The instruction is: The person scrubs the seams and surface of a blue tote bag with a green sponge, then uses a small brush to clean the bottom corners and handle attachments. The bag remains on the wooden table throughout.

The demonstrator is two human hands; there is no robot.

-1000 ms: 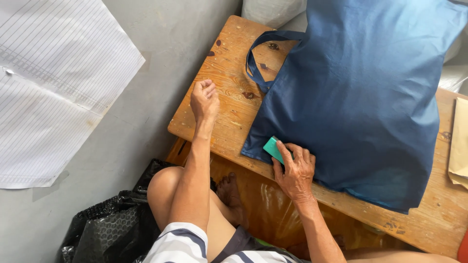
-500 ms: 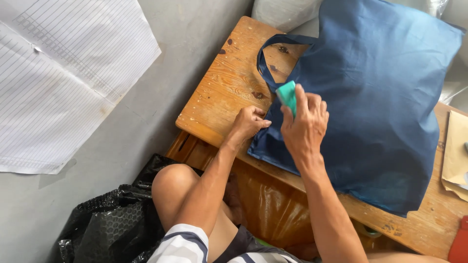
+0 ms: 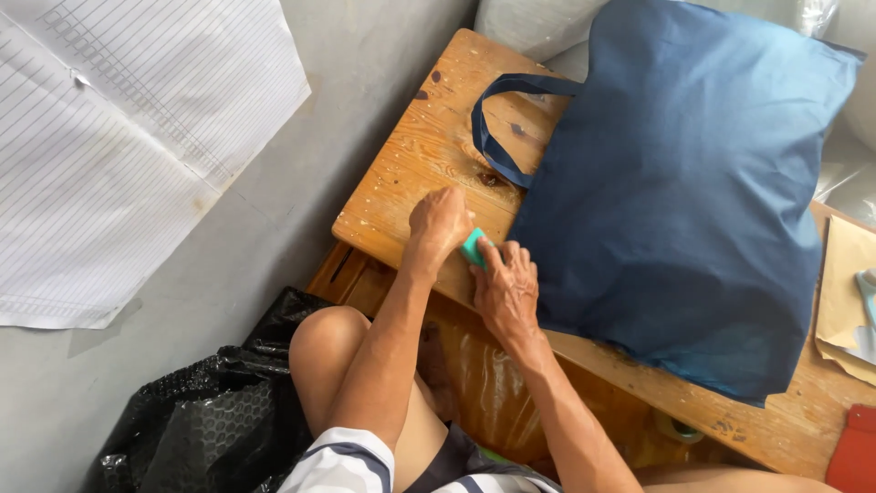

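A dark blue cloth tote bag [image 3: 680, 192] lies flat on a low wooden table [image 3: 420, 151], its looped handle [image 3: 488, 137] pointing left. My right hand [image 3: 506, 292] holds a small teal block [image 3: 473, 246] at the bag's lower left corner, near the table's front edge. My left hand [image 3: 438, 224] rests closed on the wood right beside the block, touching it or nearly so. The bag's corner under my hands is hidden.
Large lined paper sheets [image 3: 119, 137] lie on the grey floor at left. A black plastic bag [image 3: 201, 411] sits by my knee. Brown paper [image 3: 844, 301] and a red object [image 3: 853, 452] are at the table's right end. White sacks [image 3: 520, 23] stand behind the table.
My right hand has come down with the teal block from beside the bag's handle to the bag's lower left corner. My left hand has shifted slightly up and left, staying beside it.
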